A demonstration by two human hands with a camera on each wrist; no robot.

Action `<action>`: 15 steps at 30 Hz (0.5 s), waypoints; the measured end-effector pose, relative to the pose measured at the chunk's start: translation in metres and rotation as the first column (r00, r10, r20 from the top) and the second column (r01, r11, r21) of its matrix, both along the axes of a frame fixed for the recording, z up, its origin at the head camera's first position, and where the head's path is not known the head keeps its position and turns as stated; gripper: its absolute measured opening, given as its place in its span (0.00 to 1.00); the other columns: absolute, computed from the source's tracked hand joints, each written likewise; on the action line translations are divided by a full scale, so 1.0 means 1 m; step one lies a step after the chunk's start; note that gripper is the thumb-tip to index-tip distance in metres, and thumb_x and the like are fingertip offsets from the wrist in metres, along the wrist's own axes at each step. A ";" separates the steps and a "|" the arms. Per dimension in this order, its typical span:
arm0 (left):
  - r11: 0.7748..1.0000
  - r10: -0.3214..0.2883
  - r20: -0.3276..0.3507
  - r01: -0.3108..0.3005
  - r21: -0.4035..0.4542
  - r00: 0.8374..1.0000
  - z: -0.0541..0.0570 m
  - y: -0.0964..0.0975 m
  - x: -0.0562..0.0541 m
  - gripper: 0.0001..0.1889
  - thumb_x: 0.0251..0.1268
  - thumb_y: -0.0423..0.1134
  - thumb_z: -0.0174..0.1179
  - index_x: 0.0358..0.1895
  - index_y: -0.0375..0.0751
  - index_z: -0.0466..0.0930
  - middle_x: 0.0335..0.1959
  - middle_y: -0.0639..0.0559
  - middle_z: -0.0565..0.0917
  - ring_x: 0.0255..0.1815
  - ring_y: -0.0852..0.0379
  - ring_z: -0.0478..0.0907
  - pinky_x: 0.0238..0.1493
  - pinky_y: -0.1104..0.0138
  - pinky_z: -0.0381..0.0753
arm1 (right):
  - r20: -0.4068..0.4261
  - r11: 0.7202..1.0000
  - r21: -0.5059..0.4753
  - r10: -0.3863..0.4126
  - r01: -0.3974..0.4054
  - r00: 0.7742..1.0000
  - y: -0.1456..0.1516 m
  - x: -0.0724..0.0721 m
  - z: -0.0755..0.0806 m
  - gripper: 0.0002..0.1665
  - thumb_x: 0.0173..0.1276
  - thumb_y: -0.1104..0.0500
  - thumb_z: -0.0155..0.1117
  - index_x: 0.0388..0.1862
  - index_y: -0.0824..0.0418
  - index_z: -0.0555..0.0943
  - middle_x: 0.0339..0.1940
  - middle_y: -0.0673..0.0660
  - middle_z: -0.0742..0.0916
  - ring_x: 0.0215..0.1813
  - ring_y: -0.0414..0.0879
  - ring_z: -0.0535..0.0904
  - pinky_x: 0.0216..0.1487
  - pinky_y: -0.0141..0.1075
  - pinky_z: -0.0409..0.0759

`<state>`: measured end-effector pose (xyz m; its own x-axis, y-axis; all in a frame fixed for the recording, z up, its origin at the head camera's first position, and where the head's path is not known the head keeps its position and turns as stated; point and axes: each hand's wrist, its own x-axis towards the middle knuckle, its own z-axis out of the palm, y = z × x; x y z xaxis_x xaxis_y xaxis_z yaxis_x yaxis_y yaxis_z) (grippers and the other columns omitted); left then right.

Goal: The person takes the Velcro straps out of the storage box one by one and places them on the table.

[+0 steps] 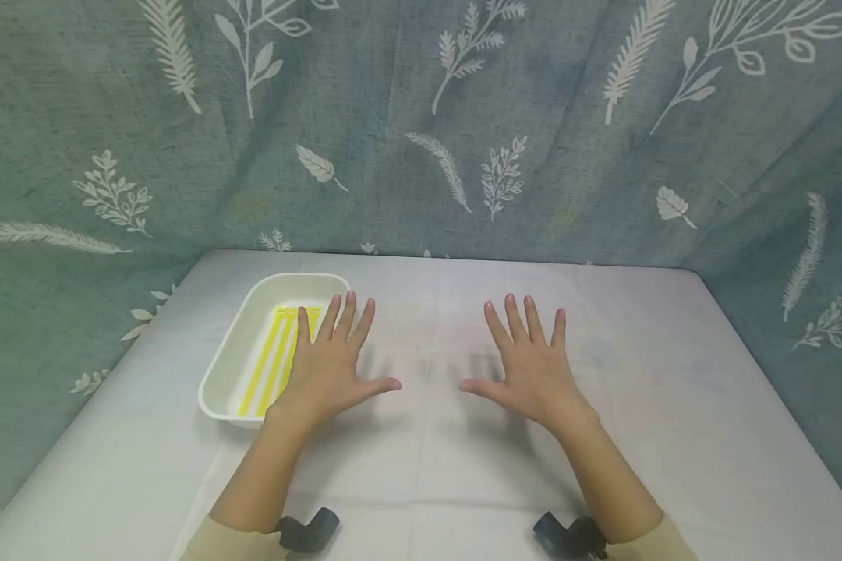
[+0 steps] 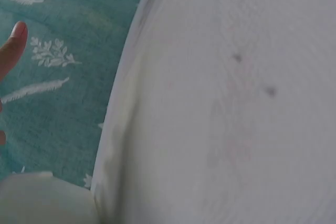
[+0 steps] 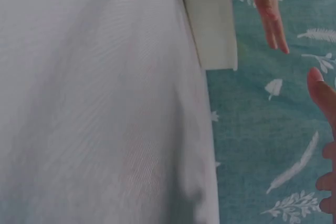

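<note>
Both hands are held above the white-covered table with fingers spread and nothing in them. My left hand (image 1: 326, 370) is in front of the right part of a white tray (image 1: 221, 366) and hides some of it. Inside the tray lie yellow strips (image 1: 258, 366), partly covered from sight by that hand. To the right, my right hand (image 1: 533, 370) hovers over the bare cloth, thumb pointing toward the left hand. In the right wrist view the tray (image 3: 210, 22) shows at the top, with the left hand (image 3: 265, 6) beside it.
A white cloth (image 1: 435, 460) covers the table. Behind it hangs a blue-green curtain (image 1: 379, 140) with white leaf prints. Dark wrist-camera mounts show below the left wrist (image 1: 310, 531) and the right wrist (image 1: 568, 536).
</note>
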<state>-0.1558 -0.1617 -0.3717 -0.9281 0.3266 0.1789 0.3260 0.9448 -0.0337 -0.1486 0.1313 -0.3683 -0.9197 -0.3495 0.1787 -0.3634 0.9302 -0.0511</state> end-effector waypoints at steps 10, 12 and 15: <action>0.999 0.041 -0.026 -0.041 0.024 0.999 0.003 -0.023 0.004 0.59 0.47 0.81 0.47 0.76 0.48 0.40 0.77 0.40 0.44 0.77 0.43 0.35 0.69 0.39 0.22 | -0.010 0.998 -0.030 0.047 -0.047 0.999 -0.022 -0.003 0.010 0.63 0.53 0.17 0.44 0.78 0.49 0.41 0.78 0.61 0.49 0.77 0.60 0.36 0.69 0.67 0.29; 0.999 0.046 -0.021 -0.046 0.021 0.999 0.005 -0.029 0.006 0.59 0.47 0.81 0.46 0.76 0.48 0.38 0.77 0.40 0.43 0.77 0.43 0.35 0.69 0.38 0.21 | -0.014 0.998 -0.033 0.056 -0.057 0.998 -0.028 -0.003 0.011 0.63 0.53 0.17 0.43 0.78 0.49 0.40 0.78 0.61 0.49 0.77 0.60 0.36 0.69 0.67 0.29; 0.998 0.054 -0.013 -0.054 0.018 0.998 0.005 -0.037 0.008 0.59 0.47 0.81 0.46 0.76 0.48 0.38 0.77 0.40 0.41 0.77 0.42 0.35 0.68 0.38 0.20 | -0.010 0.997 -0.027 0.067 -0.067 0.998 -0.037 -0.003 0.013 0.63 0.52 0.16 0.41 0.78 0.48 0.39 0.78 0.60 0.48 0.78 0.60 0.36 0.69 0.67 0.30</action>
<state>-0.1475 -0.1985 -0.3663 -0.9416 0.2729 0.1972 0.2742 0.9614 -0.0210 -0.1518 0.0940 -0.3550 -0.8928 -0.4050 0.1974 -0.4252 0.9022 -0.0721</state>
